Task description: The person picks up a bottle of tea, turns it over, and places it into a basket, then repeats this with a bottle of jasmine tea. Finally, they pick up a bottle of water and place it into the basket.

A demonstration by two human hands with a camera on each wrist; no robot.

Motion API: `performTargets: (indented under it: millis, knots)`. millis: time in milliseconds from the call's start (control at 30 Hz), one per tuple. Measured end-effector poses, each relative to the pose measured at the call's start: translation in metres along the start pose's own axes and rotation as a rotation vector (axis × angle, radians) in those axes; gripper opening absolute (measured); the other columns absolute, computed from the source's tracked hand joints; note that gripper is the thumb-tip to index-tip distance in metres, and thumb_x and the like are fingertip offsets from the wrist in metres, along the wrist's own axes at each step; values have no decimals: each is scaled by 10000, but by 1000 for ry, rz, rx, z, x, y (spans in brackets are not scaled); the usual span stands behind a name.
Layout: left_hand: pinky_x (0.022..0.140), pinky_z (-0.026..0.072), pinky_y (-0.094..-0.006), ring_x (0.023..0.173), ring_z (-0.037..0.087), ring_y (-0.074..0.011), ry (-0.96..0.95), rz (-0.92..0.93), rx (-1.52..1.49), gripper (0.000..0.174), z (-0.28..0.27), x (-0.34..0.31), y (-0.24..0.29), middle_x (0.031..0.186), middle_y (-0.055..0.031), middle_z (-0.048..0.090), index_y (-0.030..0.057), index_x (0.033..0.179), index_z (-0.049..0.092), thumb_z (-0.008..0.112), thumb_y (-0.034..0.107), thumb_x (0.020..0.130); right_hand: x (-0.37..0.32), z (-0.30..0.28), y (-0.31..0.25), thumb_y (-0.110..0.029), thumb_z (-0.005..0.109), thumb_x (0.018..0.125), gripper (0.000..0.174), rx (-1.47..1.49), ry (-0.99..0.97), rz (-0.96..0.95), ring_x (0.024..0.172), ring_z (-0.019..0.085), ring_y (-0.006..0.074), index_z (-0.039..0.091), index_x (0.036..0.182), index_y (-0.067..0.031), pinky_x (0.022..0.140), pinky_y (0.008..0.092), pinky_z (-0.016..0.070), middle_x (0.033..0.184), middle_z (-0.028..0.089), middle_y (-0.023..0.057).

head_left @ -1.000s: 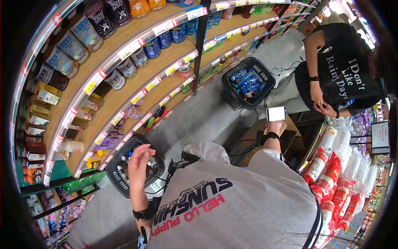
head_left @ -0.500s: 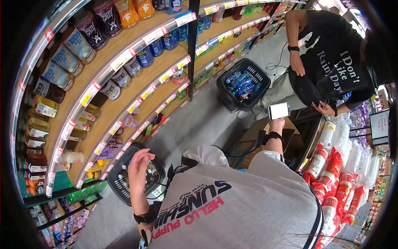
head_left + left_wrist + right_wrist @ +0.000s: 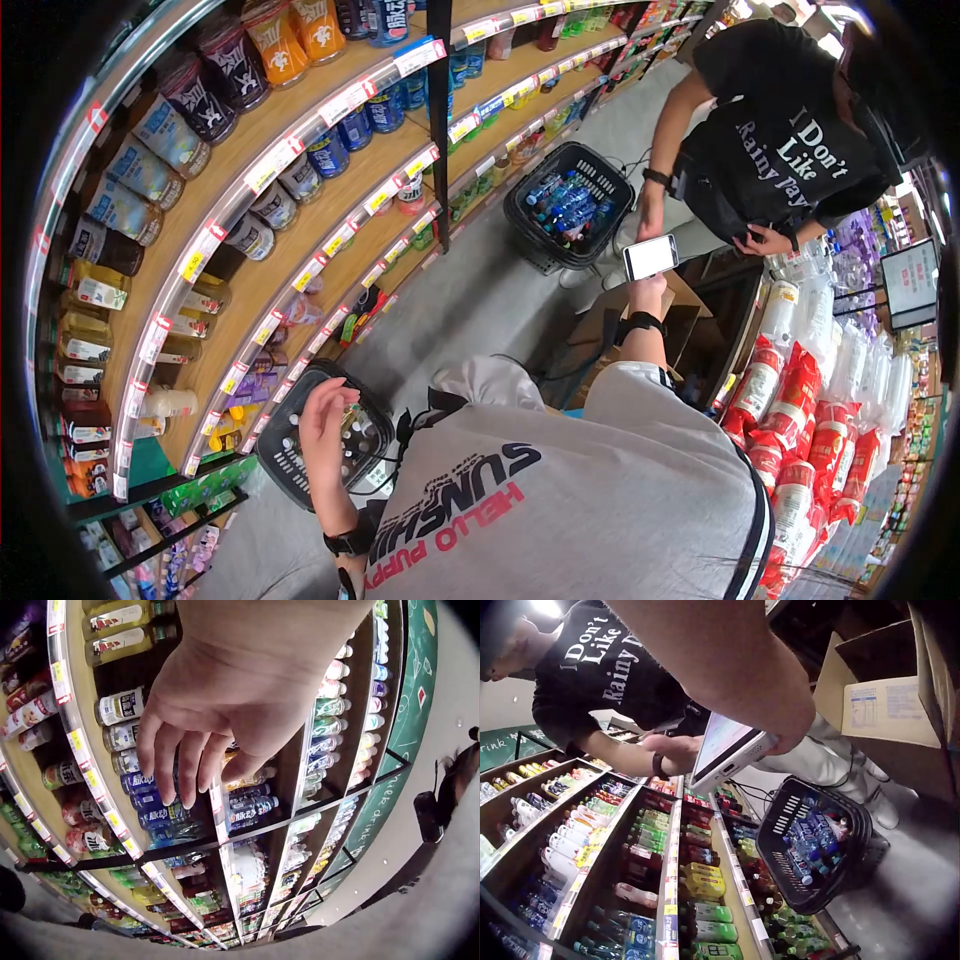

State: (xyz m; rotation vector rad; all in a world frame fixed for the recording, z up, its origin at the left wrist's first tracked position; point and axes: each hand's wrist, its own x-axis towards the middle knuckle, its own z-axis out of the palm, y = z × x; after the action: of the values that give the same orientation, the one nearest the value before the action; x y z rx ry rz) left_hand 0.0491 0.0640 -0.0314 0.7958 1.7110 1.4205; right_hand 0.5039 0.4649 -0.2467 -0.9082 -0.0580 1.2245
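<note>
A white smartphone with a bright screen is gripped in my right hand, held out in front of me. In the right wrist view the phone shows its bottom edge with the port. Another person's hand hangs right at the phone's far edge. My left hand is raised with nothing in it, its fingers loosely bent. Below it, in the head view, stands a black basket of bottles. The left wrist view shows that hand in front of shelves of bottled drinks.
A second black basket of bottles sits on the floor near the person in a black T-shirt. Curved drink shelves line the left. An open cardboard box and red-and-white packs stand at the right. Cables trail by the baskets.
The other person has come closer, one hand lowering from the waist towards the phone. My right hand keeps hold of the phone, which has shifted slightly left in view. My left hand stays raised.
</note>
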Motion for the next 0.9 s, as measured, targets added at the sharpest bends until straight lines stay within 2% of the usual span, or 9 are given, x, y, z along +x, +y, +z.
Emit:
performTargets:
  millis: [333,367,533,600,667,700,733,833,900]
  knots:
    - [793,398,-243,861,543,-132,27,-14,-4,212,0,0,-3,888,-63,586,5,1058,516,456,83,870,14,24,-5,-241,338,894,342,-33,-58,-12,1023,510,264,498,1107,-26,882,391,399,1127,533,95]
    - [795,397,-241,860,542,-128,27,-23,-15,208,-1,0,-4,891,-61,585,5,1053,518,456,75,868,23,29,-9,-262,351,905,343,-36,-48,4,1034,504,251,496,1104,-23,882,388,400,1129,531,86]
    - [783,411,-247,865,547,-123,81,-19,-20,203,-1,-1,-2,893,-62,595,14,1043,520,466,107,871,9,57,2,-545,189,872,569,86,-61,39,1135,423,300,476,1168,-153,924,521,324,1238,449,100]
    - [783,417,-253,855,556,-126,117,8,22,202,-4,-3,-6,880,-64,603,18,1038,522,477,116,867,26,34,34,-540,238,867,547,54,-73,98,1136,426,281,496,1118,-129,900,478,355,1218,467,89]
    - [784,418,-256,848,564,-128,186,-16,-18,203,-1,-8,0,865,-70,606,17,1031,528,484,87,846,46,-2,84,-458,272,893,482,-198,-61,283,1044,511,260,470,1094,-67,822,396,426,1127,540,64]
    - [791,417,-257,857,562,-130,194,-1,-13,208,-3,-10,-3,880,-68,604,18,1047,525,475,100,862,54,-30,115,-359,320,880,313,-198,-247,533,801,484,218,468,860,-84,686,360,416,863,501,44]
    - [798,416,-257,867,560,-133,201,12,-10,214,-5,-14,-6,896,-67,603,19,1062,521,465,113,878,66,-72,149,-261,368,867,305,-199,-426,787,558,456,175,466,625,-102,551,324,406,598,462,25]
    - [790,417,-254,877,558,-134,313,-4,-36,238,-10,-30,-12,899,-69,605,17,1077,515,465,63,849,-31,-67,213,-249,401,841,181,-1231,-479,1015,646,495,173,504,805,-105,575,314,422,786,517,45]
    - [790,417,-259,878,556,-136,404,-34,-71,241,-12,-45,-16,895,-68,603,22,1078,514,464,54,845,-96,-51,250,-242,423,824,199,-1619,-690,1138,705,521,172,529,925,-107,590,308,432,912,554,58]
